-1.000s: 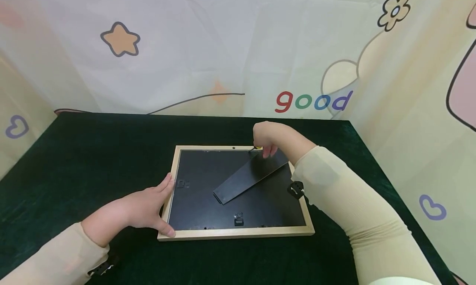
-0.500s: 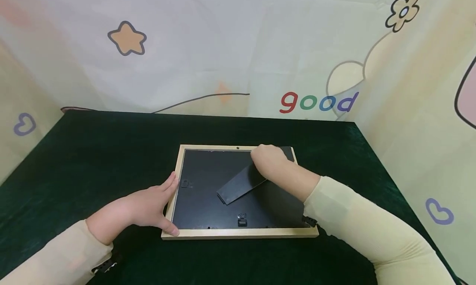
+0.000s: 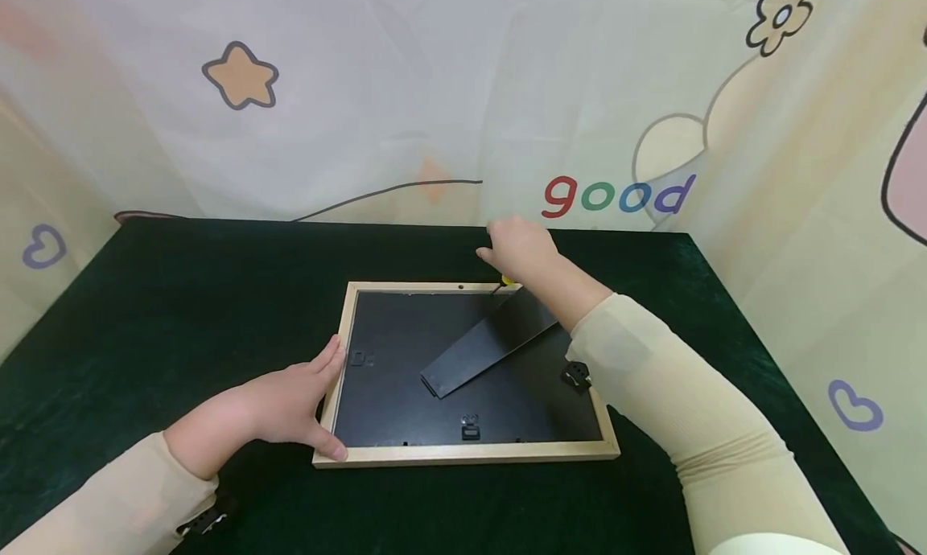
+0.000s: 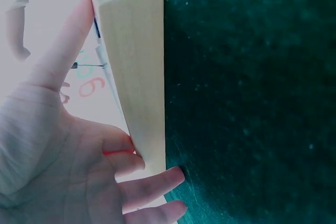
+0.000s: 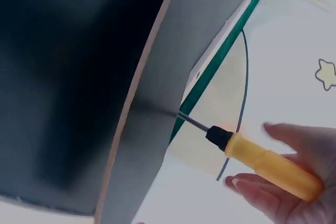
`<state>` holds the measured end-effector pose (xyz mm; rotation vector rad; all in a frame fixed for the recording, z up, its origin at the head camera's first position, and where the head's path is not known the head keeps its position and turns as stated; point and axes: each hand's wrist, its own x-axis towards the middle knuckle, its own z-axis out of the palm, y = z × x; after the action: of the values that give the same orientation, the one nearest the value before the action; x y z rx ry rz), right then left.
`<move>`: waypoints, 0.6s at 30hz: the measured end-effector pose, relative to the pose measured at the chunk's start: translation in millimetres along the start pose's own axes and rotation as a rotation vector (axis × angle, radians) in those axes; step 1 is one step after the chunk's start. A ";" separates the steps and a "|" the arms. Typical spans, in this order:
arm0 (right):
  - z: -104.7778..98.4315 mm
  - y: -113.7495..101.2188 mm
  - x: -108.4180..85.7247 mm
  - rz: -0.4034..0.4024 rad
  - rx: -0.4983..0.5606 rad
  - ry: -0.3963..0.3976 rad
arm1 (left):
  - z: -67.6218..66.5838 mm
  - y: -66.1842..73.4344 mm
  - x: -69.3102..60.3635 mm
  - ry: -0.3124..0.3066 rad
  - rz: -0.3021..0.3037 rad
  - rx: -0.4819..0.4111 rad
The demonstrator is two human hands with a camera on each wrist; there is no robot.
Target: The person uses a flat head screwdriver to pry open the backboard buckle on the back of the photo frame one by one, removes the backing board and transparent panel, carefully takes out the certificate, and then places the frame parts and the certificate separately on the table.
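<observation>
A picture frame [image 3: 467, 454] with a light wooden border lies face down, its black backing board [image 3: 391, 330] upward. An easel leg [image 3: 481, 347] slants across that board. My right hand [image 3: 521, 251] is over the frame's far edge, holding a screwdriver [image 5: 275, 167] by its yellow handle. The handle's end sits against the palm, and the shaft points toward the frame's far edge. Whether the tip touches anything is hidden behind the leg's edge. At the near left corner my left hand [image 3: 290, 406] rests on the border, thumb and fingers spread and fairly straight.
Dark green cloth [image 3: 181, 322] covers the table under the frame. A small black hanger [image 3: 471, 430] sits near the board's front edge, with another faint one [image 3: 357, 359] at the left. A printed curtain [image 3: 362, 96] stands behind and at both sides.
The right hand first came nearer, down over the leg, then rose back past the frame's far edge. Frame and left hand stay nearly still; the view shifted slightly.
</observation>
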<state>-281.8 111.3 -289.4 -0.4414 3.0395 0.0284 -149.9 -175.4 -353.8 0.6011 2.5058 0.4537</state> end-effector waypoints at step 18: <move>-2.1 8.0 20.7 -0.082 0.146 0.085 | 2.0 -0.1 -0.3 0.006 0.019 -0.014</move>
<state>-304.0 113.1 -288.7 -0.5680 3.0747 -0.2212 -148.6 -175.2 -355.4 0.6189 2.5029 0.4800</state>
